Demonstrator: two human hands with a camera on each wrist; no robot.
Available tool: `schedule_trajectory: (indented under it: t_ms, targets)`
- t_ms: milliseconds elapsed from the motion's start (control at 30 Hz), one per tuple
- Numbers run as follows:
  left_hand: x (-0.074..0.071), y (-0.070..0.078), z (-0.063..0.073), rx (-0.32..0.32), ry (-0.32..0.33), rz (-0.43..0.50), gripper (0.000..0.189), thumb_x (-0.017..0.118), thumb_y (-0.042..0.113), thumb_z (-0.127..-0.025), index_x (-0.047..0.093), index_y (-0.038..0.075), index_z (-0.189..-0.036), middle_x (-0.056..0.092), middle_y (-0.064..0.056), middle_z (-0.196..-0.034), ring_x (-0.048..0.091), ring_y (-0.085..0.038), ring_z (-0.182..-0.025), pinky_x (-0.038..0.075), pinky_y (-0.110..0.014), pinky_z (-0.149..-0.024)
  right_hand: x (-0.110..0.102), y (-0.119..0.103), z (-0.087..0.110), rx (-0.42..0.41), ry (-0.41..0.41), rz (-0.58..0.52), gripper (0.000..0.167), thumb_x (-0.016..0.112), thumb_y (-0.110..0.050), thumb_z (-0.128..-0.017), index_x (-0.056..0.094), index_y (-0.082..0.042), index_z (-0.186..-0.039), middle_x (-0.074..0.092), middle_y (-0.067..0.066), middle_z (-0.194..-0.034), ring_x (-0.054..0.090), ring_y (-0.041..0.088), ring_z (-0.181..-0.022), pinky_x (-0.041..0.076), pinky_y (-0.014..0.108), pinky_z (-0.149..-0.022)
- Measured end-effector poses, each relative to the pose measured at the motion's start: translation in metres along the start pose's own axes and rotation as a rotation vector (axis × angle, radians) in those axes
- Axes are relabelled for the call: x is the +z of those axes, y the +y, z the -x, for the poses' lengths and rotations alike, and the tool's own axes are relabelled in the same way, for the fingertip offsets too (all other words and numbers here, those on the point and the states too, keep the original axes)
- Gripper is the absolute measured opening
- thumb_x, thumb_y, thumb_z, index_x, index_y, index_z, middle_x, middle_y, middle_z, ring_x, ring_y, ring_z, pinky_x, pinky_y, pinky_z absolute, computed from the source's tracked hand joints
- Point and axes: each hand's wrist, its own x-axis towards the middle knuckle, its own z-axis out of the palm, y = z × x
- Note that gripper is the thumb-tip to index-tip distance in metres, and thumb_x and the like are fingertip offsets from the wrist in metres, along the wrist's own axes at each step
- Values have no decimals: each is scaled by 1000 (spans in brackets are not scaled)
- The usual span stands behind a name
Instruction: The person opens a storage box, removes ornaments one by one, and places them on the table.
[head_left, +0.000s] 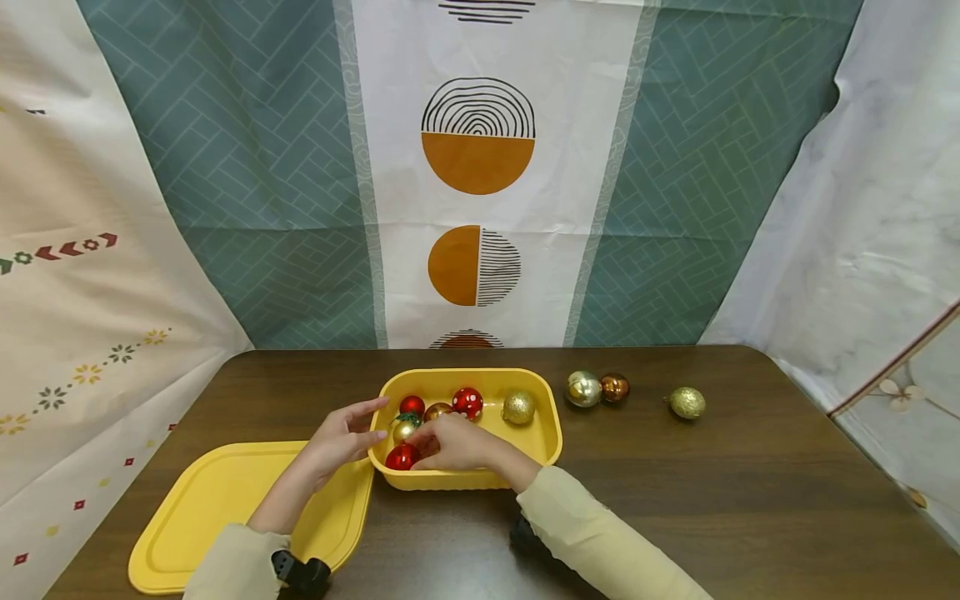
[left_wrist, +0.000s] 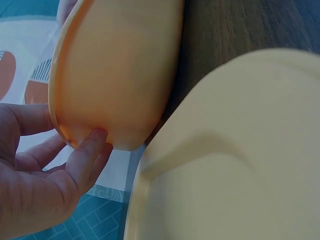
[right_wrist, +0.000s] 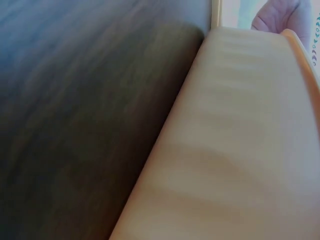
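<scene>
A yellow plastic container [head_left: 540, 454] holds several Christmas baubles. My right hand [head_left: 459, 443] reaches over its front wall, and its thumb and fingertips pinch a shiny red bauble [head_left: 401, 457] in the front left corner. Around this hand lie a gold bauble [head_left: 405, 431], a copper one [head_left: 437, 411], a red one [head_left: 412, 406] and a white-dotted red one [head_left: 468, 403]. A glittery gold bauble [head_left: 518, 408] sits on the right side. My left hand [head_left: 341, 437] touches the container's left end with extended fingers, one fingertip against the outer wall [left_wrist: 120, 75].
The yellow lid [head_left: 217, 500] lies flat to the left, its edge beside the container. On the dark wooden table [head_left: 675, 500], right of the container, are a silvery bauble [head_left: 582, 388], a copper bauble [head_left: 615, 387] and a glittery gold bauble [head_left: 687, 403]. A patterned curtain [head_left: 300, 167] hangs behind.
</scene>
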Motion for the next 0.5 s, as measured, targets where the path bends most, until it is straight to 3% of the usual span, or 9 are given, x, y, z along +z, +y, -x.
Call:
schedule_trajectory:
  t_ms: [267, 500]
  targets:
    - [0, -2, -1, 5, -3, -1, 53, 57, 5, -87, 39, 3, -137, 33, -24, -140, 42, -43, -119, 47, -45, -87, 2, -5, -6, -5, 3, 24, 37, 71, -19, -80, 64, -6, -114, 67, 0, -103, 58, 1, -83, 45, 11, -75]
    - [0, -1, 0, -1, 0, 12, 53, 57, 4, -87, 39, 3, -137, 32, -24, -141, 41, -42, -120, 47, -43, -87, -15, 1, 7, 22, 45, -76, 39, 73, -24, -77, 65, -7, -111, 67, -2, -96, 56, 4, -74, 47, 15, -67]
